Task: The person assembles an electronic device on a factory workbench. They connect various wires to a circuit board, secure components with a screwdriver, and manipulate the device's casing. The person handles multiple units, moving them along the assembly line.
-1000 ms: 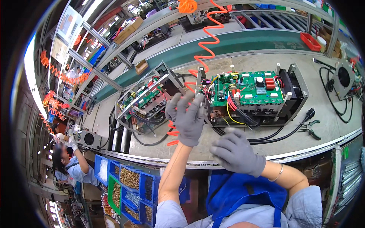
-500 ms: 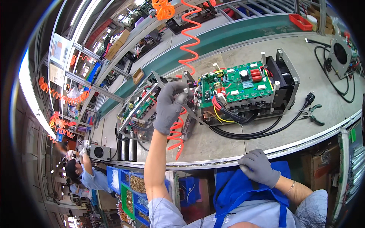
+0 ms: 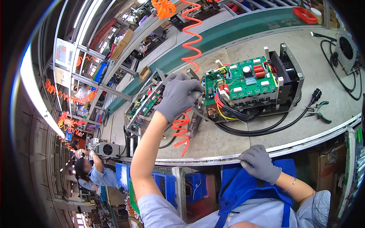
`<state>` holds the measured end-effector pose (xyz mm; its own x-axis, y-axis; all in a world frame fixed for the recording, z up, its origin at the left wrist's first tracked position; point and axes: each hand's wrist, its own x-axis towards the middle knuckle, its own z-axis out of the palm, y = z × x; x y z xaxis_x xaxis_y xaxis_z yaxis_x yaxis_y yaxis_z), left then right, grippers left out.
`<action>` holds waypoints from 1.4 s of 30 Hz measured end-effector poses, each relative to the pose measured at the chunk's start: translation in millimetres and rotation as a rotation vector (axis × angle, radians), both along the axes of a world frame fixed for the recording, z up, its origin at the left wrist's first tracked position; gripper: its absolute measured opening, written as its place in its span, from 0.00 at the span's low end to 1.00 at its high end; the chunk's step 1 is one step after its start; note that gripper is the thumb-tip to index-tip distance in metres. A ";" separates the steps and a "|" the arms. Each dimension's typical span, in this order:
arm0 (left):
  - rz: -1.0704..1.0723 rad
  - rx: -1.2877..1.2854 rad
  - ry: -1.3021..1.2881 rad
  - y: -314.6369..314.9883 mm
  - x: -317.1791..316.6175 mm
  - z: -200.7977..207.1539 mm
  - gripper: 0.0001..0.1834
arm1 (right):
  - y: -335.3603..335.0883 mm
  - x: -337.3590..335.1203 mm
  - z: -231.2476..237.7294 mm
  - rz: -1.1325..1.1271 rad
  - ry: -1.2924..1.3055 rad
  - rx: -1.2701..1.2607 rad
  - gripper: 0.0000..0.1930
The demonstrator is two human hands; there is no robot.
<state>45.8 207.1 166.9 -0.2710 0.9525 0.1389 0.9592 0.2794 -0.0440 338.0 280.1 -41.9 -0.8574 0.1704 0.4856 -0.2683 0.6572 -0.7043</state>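
Note:
My left hand [image 3: 178, 95], in a grey glove, is at the left end of an open device with a green circuit board [image 3: 243, 81]. Its thumb and fingers are pinched together against the wiring there; what lies between them is hidden. A grey strip-like panel [image 3: 202, 114] slants below the fingertips. Red and black cables [image 3: 235, 110] run along the device's near side. My right hand [image 3: 260, 165], also gloved in grey, rests at the bench's front edge beside my blue apron [image 3: 243, 193]. Its fingers are loosely curled, with nothing seen in them.
A second open device [image 3: 146, 100] stands to the left. An orange coiled hose [image 3: 192, 38] hangs behind my left hand; a red coil [image 3: 180, 133] hangs nearer. Green-handled pliers [image 3: 321, 112] lie beside a black plug [image 3: 316, 94]. Co-workers [image 3: 97, 173] are at far left.
My left hand has moved right, onto the end of the circuit-board device; the small pale thing seen at its fingertips is now hidden. My right hand stays put. The view has shifted slightly.

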 end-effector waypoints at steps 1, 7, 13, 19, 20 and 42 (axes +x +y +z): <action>0.001 -0.041 0.029 0.7 0.5 2.4 0.09 | 0.9 1.5 -1.1 -0.007 -0.003 0.004 0.09; -0.060 0.050 0.007 2.7 -0.9 6.3 0.12 | 8.9 12.6 -16.9 -0.053 -0.099 0.025 0.09; 0.212 0.597 -0.754 -27.9 -19.9 -35.7 0.11 | 16.2 -44.8 87.0 -0.141 0.288 0.201 0.13; 0.195 0.772 -0.908 -26.8 -16.0 -51.1 0.12 | 35.6 -162.4 147.2 -0.338 0.248 0.428 0.16; 0.196 0.781 -0.920 -24.3 -17.1 -53.2 0.12 | 37.4 -182.3 143.3 -0.371 0.206 0.496 0.17; -0.044 0.004 0.298 -12.1 6.1 -15.3 0.11 | 115.7 -255.2 149.4 0.016 -0.385 0.176 0.17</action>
